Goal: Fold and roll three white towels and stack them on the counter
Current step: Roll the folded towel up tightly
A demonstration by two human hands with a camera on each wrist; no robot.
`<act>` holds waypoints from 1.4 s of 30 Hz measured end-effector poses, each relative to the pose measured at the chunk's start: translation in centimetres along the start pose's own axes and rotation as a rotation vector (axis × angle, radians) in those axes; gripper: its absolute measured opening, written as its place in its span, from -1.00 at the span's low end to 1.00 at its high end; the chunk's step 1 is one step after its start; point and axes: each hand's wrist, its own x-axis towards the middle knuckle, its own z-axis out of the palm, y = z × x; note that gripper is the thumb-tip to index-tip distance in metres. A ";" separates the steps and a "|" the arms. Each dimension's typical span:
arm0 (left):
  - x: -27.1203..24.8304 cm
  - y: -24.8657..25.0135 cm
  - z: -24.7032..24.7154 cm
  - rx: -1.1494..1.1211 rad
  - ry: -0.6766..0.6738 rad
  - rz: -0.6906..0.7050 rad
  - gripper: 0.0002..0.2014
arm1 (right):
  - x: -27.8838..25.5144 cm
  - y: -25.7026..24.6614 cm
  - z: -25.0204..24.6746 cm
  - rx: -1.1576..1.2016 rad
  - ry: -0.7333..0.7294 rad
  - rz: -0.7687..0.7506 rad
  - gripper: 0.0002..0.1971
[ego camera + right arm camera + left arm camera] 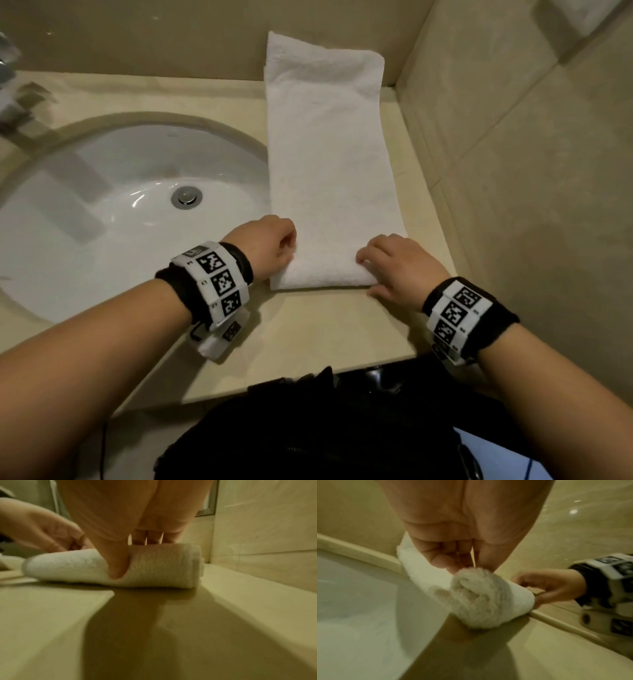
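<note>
A white towel [329,164], folded into a long narrow strip, lies on the beige counter [325,329] to the right of the sink, its far end leaning up against the back wall. The near end is turned over into a short roll [479,601] [154,566]. My left hand [286,246] [453,562] grips the roll's left end with curled fingers. My right hand [371,262] holds the right part, with the thumb [118,563] pressed on the front and the fingers over the top. Only this one towel is in view.
A white oval sink [102,219] with a metal drain [186,197] lies close on the left, touching the towel's left edge. A faucet [13,85] stands at the far left. A tiled side wall [513,171] bounds the counter on the right. Dark clothing is at the counter's front edge.
</note>
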 end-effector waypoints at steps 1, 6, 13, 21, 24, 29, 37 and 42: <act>0.1 0.1 0.0 0.035 0.008 0.048 -0.87 | 0.2 0.0 0.0 -0.006 0.012 -0.007 -0.61; 0.1 1.1 0.1 0.258 -0.033 0.260 -0.51 | 2.1 1.0 -1.2 0.154 -0.028 0.128 -0.72; 3.3 0.1 -1.2 0.058 -0.133 0.032 -0.60 | 5.3 2.3 -2.7 0.218 0.089 0.312 -0.65; 5.2 -0.4 -1.8 0.166 -0.002 0.077 -0.57 | 5.7 2.5 -1.9 0.140 0.044 0.198 -0.71; 5.0 0.1 -1.7 0.410 0.089 0.263 -0.42 | 7.5 3.5 -2.5 0.273 -0.072 0.293 -0.67; 6.6 -0.1 -1.8 0.446 0.042 0.270 -0.52 | 9.5 4.7 -3.3 0.253 -0.132 0.278 -0.65; 7.8 0.5 -2.7 0.334 -0.049 0.215 -0.56 | 7.2 4.3 -2.5 0.137 0.088 0.159 -0.74; 5.5 1.8 -0.9 0.502 -0.023 0.203 -0.38 | 6.6 4.6 -2.6 0.236 -0.098 0.214 -0.69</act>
